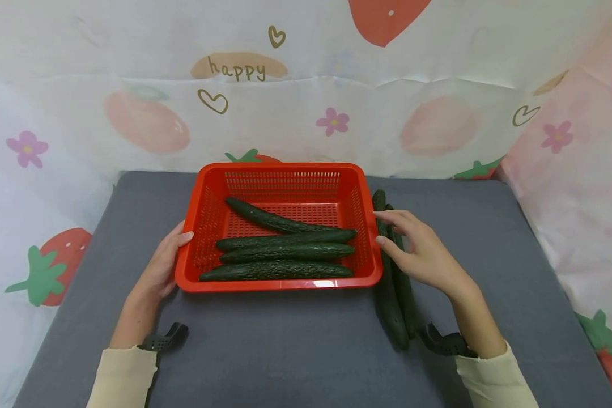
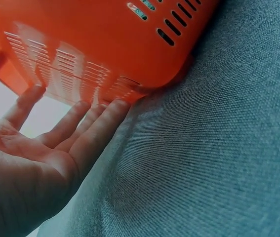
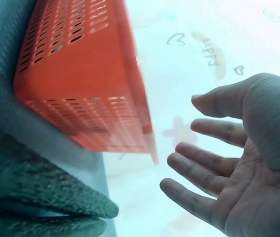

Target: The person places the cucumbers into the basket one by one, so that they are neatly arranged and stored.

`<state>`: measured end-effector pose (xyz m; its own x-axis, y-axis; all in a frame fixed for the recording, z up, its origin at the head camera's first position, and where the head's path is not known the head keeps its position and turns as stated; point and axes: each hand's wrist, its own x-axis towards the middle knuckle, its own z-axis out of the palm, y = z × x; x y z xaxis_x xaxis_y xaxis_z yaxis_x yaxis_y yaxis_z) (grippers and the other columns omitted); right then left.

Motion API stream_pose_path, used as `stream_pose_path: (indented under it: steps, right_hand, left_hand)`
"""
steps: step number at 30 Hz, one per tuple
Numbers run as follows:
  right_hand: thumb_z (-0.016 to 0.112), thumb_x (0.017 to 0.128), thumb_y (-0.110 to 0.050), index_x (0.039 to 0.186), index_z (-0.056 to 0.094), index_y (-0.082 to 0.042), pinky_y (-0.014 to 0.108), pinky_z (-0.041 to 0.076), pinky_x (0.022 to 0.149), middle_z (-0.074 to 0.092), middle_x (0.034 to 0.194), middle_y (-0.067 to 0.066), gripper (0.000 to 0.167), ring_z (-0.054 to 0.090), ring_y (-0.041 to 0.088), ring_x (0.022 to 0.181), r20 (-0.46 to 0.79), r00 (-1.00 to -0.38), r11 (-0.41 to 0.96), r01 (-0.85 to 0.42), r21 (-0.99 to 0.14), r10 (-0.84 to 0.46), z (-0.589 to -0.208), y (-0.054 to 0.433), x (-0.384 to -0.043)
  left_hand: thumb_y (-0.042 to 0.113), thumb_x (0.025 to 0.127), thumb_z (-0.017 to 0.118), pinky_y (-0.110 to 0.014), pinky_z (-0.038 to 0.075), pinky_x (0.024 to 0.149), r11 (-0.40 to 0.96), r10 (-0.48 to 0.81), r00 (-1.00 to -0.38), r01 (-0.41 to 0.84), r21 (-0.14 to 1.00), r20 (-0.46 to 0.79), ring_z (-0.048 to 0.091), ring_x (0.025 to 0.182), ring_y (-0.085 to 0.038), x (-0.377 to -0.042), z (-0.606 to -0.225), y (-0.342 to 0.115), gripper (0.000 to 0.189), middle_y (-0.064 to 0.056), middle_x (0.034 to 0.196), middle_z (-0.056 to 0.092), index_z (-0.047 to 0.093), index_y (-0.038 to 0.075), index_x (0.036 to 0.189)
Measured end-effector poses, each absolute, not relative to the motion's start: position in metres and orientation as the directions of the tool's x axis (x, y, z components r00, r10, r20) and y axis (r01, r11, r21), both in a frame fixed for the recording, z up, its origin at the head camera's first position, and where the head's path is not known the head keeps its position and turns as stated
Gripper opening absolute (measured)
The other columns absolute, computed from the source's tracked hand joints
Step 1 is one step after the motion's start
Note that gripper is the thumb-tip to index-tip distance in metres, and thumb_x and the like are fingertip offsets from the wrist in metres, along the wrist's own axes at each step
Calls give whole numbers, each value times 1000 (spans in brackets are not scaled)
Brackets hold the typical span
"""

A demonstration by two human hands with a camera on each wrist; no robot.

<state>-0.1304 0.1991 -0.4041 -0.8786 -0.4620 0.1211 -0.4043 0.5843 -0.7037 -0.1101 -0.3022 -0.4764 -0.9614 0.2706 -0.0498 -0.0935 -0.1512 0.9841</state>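
A red plastic basket (image 1: 280, 285) stands on the table with several dark green cucumbers (image 1: 285, 252) lying in it. At its left end my left hand (image 1: 160, 263) holds it, thumb over the rim. The left wrist view shows that hand's fingers (image 2: 100, 126) against the slotted outer wall. My right hand (image 1: 428, 249) is beside the basket's right rim, fingers relaxed and parted, holding nothing. In the right wrist view a gap separates its fingertips (image 3: 172, 185) from the rim. Beneath that hand, two more cucumbers (image 1: 395, 306) lie side by side along the basket's right wall.
Grey cloth (image 1: 285, 351) covers the table. Behind it hangs a white curtain (image 1: 306, 130) printed with fruit, flowers and hearts, which also runs down both sides. A black wrist mount (image 1: 165, 338) is on the left wrist, and another (image 1: 446, 341) is on the right.
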Motion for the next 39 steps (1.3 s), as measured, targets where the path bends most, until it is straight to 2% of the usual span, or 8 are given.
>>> stream_pose_path:
  steps: [8,18,25,39]
  right_hand:
    - [64,106,-15,153,53,-8,62,48,113,55,152,17,49,57,40,134,128,-903,578,-366,-730,-410,-420,210,-124]
    - [64,106,-13,151,54,-6,63,50,111,57,150,21,48,59,40,134,131,-922,563,-331,-757,-365,-438,215,-121]
    - [64,106,-14,151,53,-4,65,50,111,56,150,23,47,58,44,134,112,-936,583,-299,-756,-335,-443,223,-126]
    - [61,108,-17,155,46,3,67,50,109,51,151,32,53,58,52,133,-32,-958,690,-183,-701,-287,-459,238,-131]
  left_hand:
    - [22,115,36,-26,64,86,-164,274,-960,-100,981,-52,75,102,-7,-109,-478,-304,43,3,122,70,36,14,157]
    - [23,114,37,-26,65,85,-144,260,-963,-110,983,-70,75,100,-8,-107,-476,-306,43,3,122,70,37,16,157]
    - [25,114,39,-25,64,86,-140,232,-969,-124,982,-89,74,103,-7,-106,-475,-306,44,5,124,68,36,18,158]
    - [23,114,38,-26,64,85,-157,260,-963,-118,980,-75,75,102,-8,-110,-474,-301,46,3,124,69,34,15,159]
